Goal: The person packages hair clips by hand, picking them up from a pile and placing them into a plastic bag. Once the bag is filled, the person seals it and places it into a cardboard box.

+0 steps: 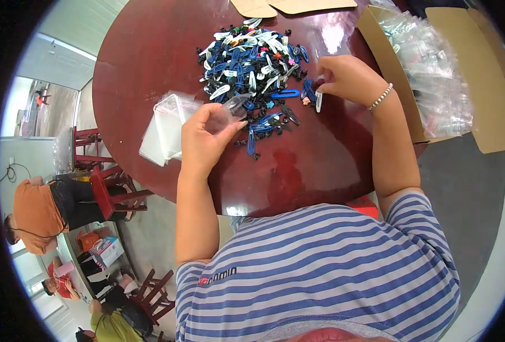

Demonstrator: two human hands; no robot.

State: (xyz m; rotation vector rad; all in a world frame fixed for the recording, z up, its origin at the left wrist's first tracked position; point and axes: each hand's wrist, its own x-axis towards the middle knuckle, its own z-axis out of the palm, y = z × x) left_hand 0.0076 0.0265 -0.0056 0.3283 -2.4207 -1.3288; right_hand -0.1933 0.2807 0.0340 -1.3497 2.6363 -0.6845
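Observation:
My left hand (205, 137) pinches a small clear plastic bag (236, 107) between thumb and fingers, just above the near left edge of a big pile of hair clips (241, 65). The pile mixes navy, white and black snap clips with small black claw clips and some coloured flower pieces. My right hand (346, 80) is right of the pile, fingers curled and thumb apart from them. A white snap clip (319, 102) lies at its thumb tip, beside a dark blue clip (307, 88) and a peach flower piece (306, 101).
Stacked clear bags (170, 128) lie left on the round red table (144, 45). An open cardboard box (397, 74) full of filled clear bags stands at the right. Cardboard flaps (298, 5) lie at the far edge. Other people and red chairs (107, 194) are at the left.

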